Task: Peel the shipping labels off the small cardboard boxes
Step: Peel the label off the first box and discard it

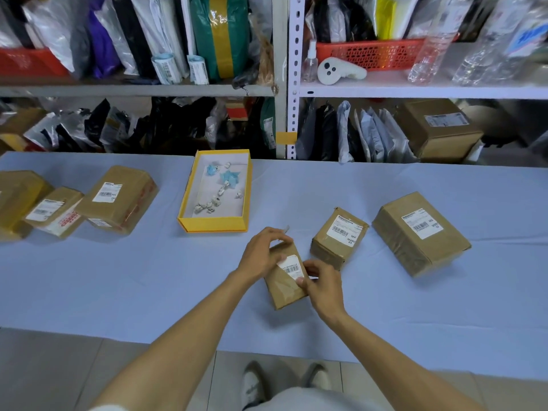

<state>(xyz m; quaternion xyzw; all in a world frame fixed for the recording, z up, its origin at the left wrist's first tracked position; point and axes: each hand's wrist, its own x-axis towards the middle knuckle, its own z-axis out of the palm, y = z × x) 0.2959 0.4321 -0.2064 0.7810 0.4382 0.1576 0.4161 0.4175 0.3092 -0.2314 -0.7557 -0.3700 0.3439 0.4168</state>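
Small box (285, 277) mid-desk, toward near edge, long axis running near-to-far, tilted slightly left at far end. Label (292, 266) on top, barcode facing up. Left hand (262, 253) grips far end of box; right hand (321, 284) pinches label's near corner. Two labelled boxes (339, 237) (419, 232) toward right edge, three (117, 198) (55, 212) (17, 200) at left edge. One yellow tray (215, 228) near far edge, crumpled scraps inside.

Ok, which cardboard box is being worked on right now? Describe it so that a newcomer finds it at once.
On the pale blue table cover, look just below the open yellow tray of crumpled labels. The small brown cardboard box lies there, held between the left hand and right hand; unlike its neighbours, it is being touched.
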